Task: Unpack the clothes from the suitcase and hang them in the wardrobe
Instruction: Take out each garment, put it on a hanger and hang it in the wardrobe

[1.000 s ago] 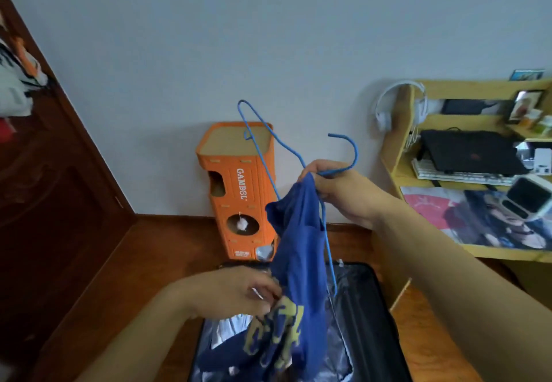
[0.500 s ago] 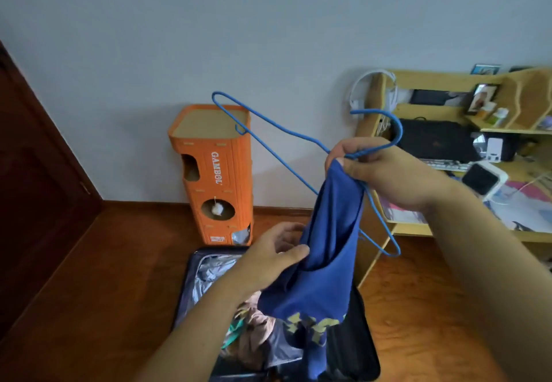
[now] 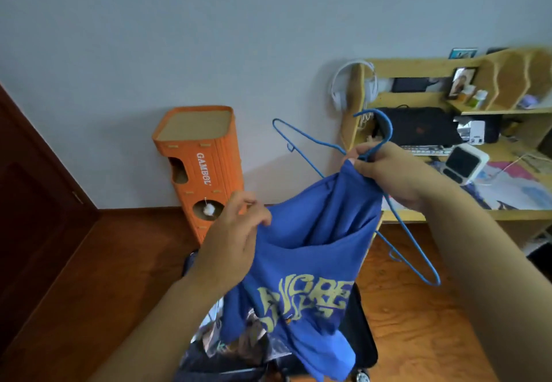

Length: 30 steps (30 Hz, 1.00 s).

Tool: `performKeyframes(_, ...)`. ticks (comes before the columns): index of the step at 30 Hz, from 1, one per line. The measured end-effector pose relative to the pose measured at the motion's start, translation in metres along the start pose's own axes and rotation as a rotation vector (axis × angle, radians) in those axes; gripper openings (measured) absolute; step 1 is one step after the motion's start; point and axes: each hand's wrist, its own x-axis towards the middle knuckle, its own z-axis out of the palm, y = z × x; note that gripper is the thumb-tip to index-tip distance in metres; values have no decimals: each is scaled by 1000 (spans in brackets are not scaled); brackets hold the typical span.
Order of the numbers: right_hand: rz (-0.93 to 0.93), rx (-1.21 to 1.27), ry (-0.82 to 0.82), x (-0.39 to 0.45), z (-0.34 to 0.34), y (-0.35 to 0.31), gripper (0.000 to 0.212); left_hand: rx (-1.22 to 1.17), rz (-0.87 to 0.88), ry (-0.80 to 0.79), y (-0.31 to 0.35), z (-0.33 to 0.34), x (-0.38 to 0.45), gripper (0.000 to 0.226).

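Shirt [image 3: 310, 250] pinched by left hand [image 3: 236, 241]; right hand [image 3: 388, 172] grips hanger [image 3: 307, 154].

Bare wooden floor [image 3: 98, 262] lies open leftward; the orange cardboard tower [image 3: 200, 166] and wooden desk [image 3: 507, 214] flank the open suitcase [image 3: 363, 334].

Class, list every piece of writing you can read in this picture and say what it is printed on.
"GAMBOL": white letters down the side of the orange cardboard tower.
Yellow lettering on the blue shirt: folds distort it, not fully readable.
Desk shelf items and photos: too small to read.
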Motion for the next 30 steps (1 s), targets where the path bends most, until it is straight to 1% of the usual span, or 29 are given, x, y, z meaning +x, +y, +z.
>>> performKeyframes(1, -1, 25, 27, 0, -1, 1, 40, 154, 80, -83, 5, -6, 4, 27)
performKeyframes(2, -1, 49, 44, -1, -2, 1, 38, 330, 93, -143, 8, -11, 8, 29)
performKeyframes(3, 3, 69, 42, -1, -5, 1, 36, 492, 32, -174, 11, -15, 13, 36)
performKeyframes(4, 10, 86, 18, -2, -6, 1, 36, 622, -66, -167, 15, -18, 16, 44)
performKeyframes(5, 17, 95, -15, -3, -7, 1, 37, 734, -141, -148, 20, -22, 20, 47)
performKeyframes(6, 16, 86, -49, -5, -5, 0, 36, 827, -175, -141, 24, -25, 23, 46)
performKeyframes(8, 6, 12, -78, -6, 5, 2, 29, 960, -209, -155, 29, -29, 29, 41)
performKeyframes(10, -3, -29, -92, -8, 15, 3, 23, 1043, -265, -185, 33, -29, 32, 43)
performKeyframes(12, -17, -15, -114, -11, 22, 2, 19, 1104, -298, -248, 36, -24, 34, 47)
performKeyframes(13, -27, -8, -124, -12, 23, 0, 18, 1147, -280, -289, 35, -19, 35, 46)
performKeyframes(16, -64, 13, -169, -17, 32, -9, 17, 1239, -286, -381, 21, 2, 47, 38)
performKeyframes(18, -90, -2, -208, -17, 39, -15, 23, 1211, -270, -397, 11, 6, 59, 33)
performKeyframes(21, -108, -44, -175, -13, 34, -17, 30, 1199, -267, -283, 3, -5, 62, 30)
performKeyframes(22, -103, -30, -141, -11, 27, -13, 31, 1115, -269, -232, 2, -10, 57, 30)
performKeyframes(24, -83, 28, -73, -7, 10, -3, 32, 768, -245, -191, -9, -17, 45, 27)
performKeyframes(25, -65, 57, -47, -4, 1, 4, 32, 596, -212, -173, -15, -18, 38, 30)
performKeyframes(28, -6, 101, -29, 7, -25, 25, 39, 273, -68, -217, -10, -21, 26, 49)
performKeyframes(29, 6, 87, -38, 10, -31, 31, 39, 185, -68, -221, -6, -20, 25, 52)
performKeyframes(30, 9, 57, -48, 13, -35, 36, 37, 111, -105, -227, -2, -17, 24, 54)
